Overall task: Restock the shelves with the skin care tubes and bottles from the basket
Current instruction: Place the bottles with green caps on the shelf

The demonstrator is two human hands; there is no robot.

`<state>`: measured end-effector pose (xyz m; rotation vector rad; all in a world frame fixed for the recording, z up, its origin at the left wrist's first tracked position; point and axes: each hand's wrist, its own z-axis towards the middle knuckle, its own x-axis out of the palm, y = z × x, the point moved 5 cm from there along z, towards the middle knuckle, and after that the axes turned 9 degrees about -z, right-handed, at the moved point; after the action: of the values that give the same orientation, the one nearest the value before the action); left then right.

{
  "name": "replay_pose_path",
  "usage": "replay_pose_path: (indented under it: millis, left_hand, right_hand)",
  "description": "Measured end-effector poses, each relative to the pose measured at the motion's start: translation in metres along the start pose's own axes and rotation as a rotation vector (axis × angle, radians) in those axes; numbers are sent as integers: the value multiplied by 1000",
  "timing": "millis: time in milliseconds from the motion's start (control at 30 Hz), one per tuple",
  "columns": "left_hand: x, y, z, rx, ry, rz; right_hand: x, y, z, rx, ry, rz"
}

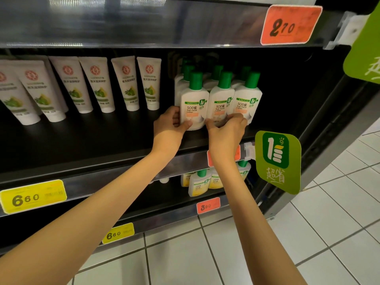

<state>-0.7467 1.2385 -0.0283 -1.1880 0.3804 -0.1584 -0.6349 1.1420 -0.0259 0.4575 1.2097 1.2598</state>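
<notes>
Shop, price tags point(34, 196) on stocked shelves point(102, 138)

Both hands are reaching onto the dark shelf point(82, 140). The left hand point(171, 124) is gripping the left bottle point(194, 101) low down, thumb across its front. The right hand point(225, 128) is curling its fingers round the foot of the middle bottle point(221, 101), just beside the right bottle point(247, 99). All three are standing upright, green-capped, touching side by side, with more behind. White tubes point(98, 85) are standing cap-down to the left, well apart from the bottles.
</notes>
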Motion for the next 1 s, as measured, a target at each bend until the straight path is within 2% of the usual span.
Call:
replay_pose_path:
  millis: [200,333,467,567,700,800,1000]
  left_hand:
    - [1,1,0,4,-10,6]
    - [-1,1,-2,3,-10,27]
    - [0,-4,-5,-17,-3,48]
    - [-9,-12,-18,-48,-43,-23]
    - [-61,-14,-77,22,-49,-90]
    - [-114,-2,-131,-11,-38,-87]
    - [-228,9,-197,-105,-210,-24]
  right_hand:
    - [-4,0,-8,-22,27,-3]
    - [-9,-3,-29,-131,17,-15]
    - [-13,6,-46,-196,121,39]
    - [-20,19,-73,-260,185,145]
    - [-19,21,-124,-264,388,295]
    - [-16,28,-154,-254,530,333]
    - [14,84,-227,-374,1011,364]
